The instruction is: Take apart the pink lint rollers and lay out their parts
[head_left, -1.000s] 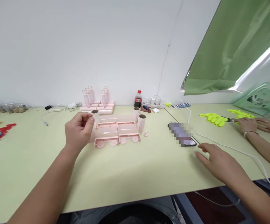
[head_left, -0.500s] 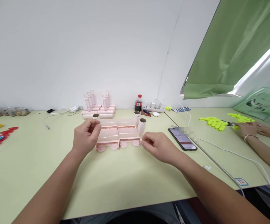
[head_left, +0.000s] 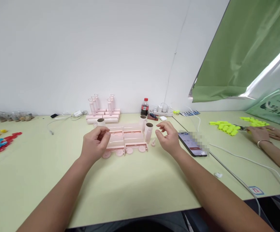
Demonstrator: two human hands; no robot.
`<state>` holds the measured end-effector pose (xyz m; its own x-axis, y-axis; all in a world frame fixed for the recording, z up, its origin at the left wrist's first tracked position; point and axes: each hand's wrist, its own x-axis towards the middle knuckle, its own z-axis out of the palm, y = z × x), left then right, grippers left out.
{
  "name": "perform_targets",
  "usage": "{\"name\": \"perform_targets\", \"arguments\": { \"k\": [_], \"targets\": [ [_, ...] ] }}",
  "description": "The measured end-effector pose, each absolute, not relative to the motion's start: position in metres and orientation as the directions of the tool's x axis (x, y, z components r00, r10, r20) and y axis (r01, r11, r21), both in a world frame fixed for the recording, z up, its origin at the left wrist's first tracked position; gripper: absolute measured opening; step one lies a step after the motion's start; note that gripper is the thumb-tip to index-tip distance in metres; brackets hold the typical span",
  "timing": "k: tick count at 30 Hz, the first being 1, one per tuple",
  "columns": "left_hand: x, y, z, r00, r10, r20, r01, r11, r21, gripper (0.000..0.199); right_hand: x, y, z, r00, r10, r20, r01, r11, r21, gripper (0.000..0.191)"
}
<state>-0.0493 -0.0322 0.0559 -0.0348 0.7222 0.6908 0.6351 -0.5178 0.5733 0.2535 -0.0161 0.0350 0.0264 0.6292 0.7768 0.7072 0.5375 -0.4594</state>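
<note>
My left hand (head_left: 95,144) is at the left end of a group of pink plastic cases (head_left: 132,147) with round discs along their front. Its fingers curl toward the thumb, and whatever may be between them is hidden. To the right of the cases, my right hand (head_left: 168,137) hovers with thumb and fingers apart, holding nothing. A small pink hooked piece (head_left: 153,143) lies on the table just left of it. Upright rolls with brown cardboard cores stand beside the cases: a front right roll (head_left: 148,132), one behind it, and a left roll (head_left: 101,122) behind my left hand.
Pink rolls (head_left: 102,120) lie at the back with clear-pink handles (head_left: 109,106) upright on them. Nearby are a cola bottle (head_left: 144,107), a power strip (head_left: 162,112) and a phone (head_left: 193,145). A co-worker's hands (head_left: 260,133) are by yellow-green pieces (head_left: 228,128) at right.
My right hand has moved up and right, away from the cases, and its fingers have spread. The small pink piece now shows on the table. My left hand has shifted slightly right.
</note>
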Motion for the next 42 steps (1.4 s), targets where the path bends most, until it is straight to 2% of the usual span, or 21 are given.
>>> {"name": "perform_targets", "arguments": {
  "k": [7, 10, 18, 24, 26, 28, 31, 34, 37, 42],
  "targets": [
    [-0.046, -0.032, 0.055, -0.022, 0.732, 0.681, 0.630, -0.519, 0.578, 0.014, 0.259, 0.005, 0.014, -0.106, 0.783, 0.613, 0.742, 0.473, -0.475, 0.045],
    [-0.045, -0.033, 0.054, -0.010, 0.738, 0.675, 0.620, -0.525, 0.583, 0.014, 0.261, 0.009, 0.008, -0.125, 0.827, 0.549, 0.744, 0.444, -0.499, 0.053],
    [-0.045, -0.030, 0.050, 0.005, 0.751, 0.661, 0.608, -0.527, 0.594, 0.013, 0.264, 0.011, 0.005, -0.058, 0.827, 0.559, 0.662, 0.451, -0.599, 0.057],
    [-0.044, -0.027, 0.048, 0.077, 0.781, 0.620, 0.617, -0.525, 0.586, 0.015, 0.265, 0.012, 0.005, -0.014, 0.811, 0.584, 0.617, 0.467, -0.634, 0.047],
    [-0.043, -0.027, 0.047, 0.122, 0.807, 0.578, 0.624, -0.515, 0.587, 0.017, 0.267, 0.014, 0.003, -0.069, 0.828, 0.557, 0.644, 0.463, -0.609, 0.046],
    [-0.041, -0.027, 0.045, 0.208, 0.836, 0.508, 0.642, -0.509, 0.574, 0.021, 0.268, 0.017, -0.001, -0.135, 0.842, 0.522, 0.691, 0.457, -0.560, 0.054],
    [-0.034, -0.030, 0.041, 0.376, 0.853, 0.362, 0.677, -0.519, 0.522, 0.028, 0.270, 0.022, -0.007, -0.178, 0.850, 0.496, 0.740, 0.448, -0.502, 0.064],
    [-0.024, -0.035, 0.037, 0.507, 0.834, 0.219, 0.701, -0.546, 0.458, 0.027, 0.271, 0.025, -0.010, -0.192, 0.839, 0.509, 0.746, 0.462, -0.480, 0.065],
    [-0.015, -0.041, 0.034, 0.558, 0.820, 0.128, 0.722, -0.555, 0.413, 0.024, 0.270, 0.025, -0.008, -0.194, 0.821, 0.537, 0.735, 0.484, -0.475, 0.064],
    [-0.009, -0.046, 0.033, 0.578, 0.812, 0.081, 0.738, -0.563, 0.373, 0.022, 0.269, 0.023, -0.005, -0.186, 0.821, 0.540, 0.716, 0.490, -0.497, 0.063]
  ]
}}
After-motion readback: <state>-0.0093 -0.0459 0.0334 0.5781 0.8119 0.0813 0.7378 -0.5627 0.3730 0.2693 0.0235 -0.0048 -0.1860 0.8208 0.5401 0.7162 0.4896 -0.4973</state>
